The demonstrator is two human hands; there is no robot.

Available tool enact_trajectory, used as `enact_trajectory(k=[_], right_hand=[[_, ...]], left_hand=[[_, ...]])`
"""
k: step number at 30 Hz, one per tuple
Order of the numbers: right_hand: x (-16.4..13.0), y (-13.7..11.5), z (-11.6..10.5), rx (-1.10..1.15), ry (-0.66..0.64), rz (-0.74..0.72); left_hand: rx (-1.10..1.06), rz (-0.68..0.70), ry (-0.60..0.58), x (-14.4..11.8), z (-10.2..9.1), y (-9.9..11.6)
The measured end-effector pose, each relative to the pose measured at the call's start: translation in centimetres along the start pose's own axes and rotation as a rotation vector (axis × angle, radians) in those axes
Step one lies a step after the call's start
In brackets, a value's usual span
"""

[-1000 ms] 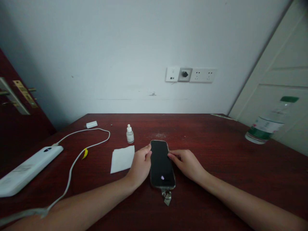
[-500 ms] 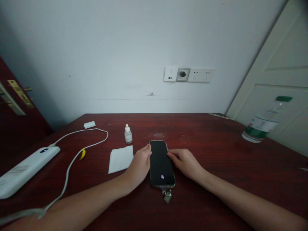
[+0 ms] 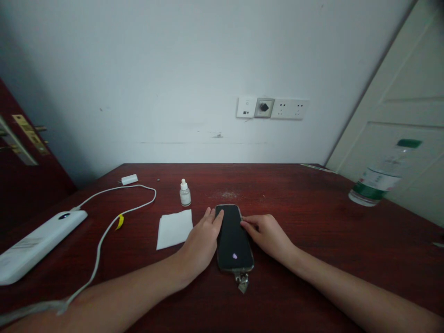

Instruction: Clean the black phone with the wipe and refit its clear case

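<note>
A smartphone (image 3: 235,238) with a dark screen lies on the table, screen up, a small pale spot showing low on its glass. From its lower end hangs a metallic charm (image 3: 242,281). My left hand (image 3: 204,233) rests along the phone's left side, fingers stretched out, the index fingertip over the upper left edge of the screen. At the right edge my right hand (image 3: 265,231) grips the phone with thumb and bent fingers pressed together. Beside my left wrist lies a folded white tissue (image 3: 174,229), and behind it stands a small dropper bottle (image 3: 185,193).
On the left, a white power bank (image 3: 41,247) with a white cable (image 3: 100,245) lies on the reddish-brown table (image 3: 294,296); the cable crosses my left forearm. A white charger plug (image 3: 129,180) sits farther back. A plastic water bottle (image 3: 376,178) stands at the right.
My left fingers have straightened from the phone's left edge, the index fingertip now on the screen. The phone has shifted slightly toward me. My right hand stays at its edge.
</note>
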State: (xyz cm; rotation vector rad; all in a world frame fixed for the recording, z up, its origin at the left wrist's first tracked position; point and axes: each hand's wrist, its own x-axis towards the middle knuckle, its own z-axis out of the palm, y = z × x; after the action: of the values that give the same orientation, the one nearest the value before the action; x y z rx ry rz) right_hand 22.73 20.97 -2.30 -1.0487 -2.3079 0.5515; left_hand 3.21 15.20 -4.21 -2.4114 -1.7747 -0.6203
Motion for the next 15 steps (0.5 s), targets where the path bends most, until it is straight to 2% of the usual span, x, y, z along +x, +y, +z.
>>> enact_trajectory(k=[3,5,7,9,11,13,14,15], right_hand=[[-0.1,0.1,0.1,0.042,0.092,0.046],[-0.2,-0.1,0.0,0.076,0.15,0.059],[-0.6,-0.5,-0.2,0.106,0.183,-0.003],[-1.1,-1.1,-0.5,0.112,0.17,-0.193],[-2.0,-1.9,-0.6,0.05,0.137,-0.521],[-3.2,-2.6,-0.3,-0.041,0.085,-0.832],[-4.0,-2.9,0.0,-0.063,0.031,-0.922],[-4.9,-3.1,0.4,-0.05,-0.045,-0.926]], left_hand=[[0.007,0.127,0.17,-0.2,-1.0,0.9],[-0.022,0.302,0.303,-0.4,-2.2,1.8],[-0.064,0.517,0.362,-0.8,-3.6,2.8],[-0.051,0.752,0.366,-1.6,-4.8,3.6],[0.006,0.914,0.328,-2.5,-5.4,4.1],[0.041,0.869,0.264,-3.3,-5.5,4.4],[0.047,0.827,0.239,-3.7,-5.3,4.5],[0.048,0.786,0.222,-4.0,-5.0,4.8]])
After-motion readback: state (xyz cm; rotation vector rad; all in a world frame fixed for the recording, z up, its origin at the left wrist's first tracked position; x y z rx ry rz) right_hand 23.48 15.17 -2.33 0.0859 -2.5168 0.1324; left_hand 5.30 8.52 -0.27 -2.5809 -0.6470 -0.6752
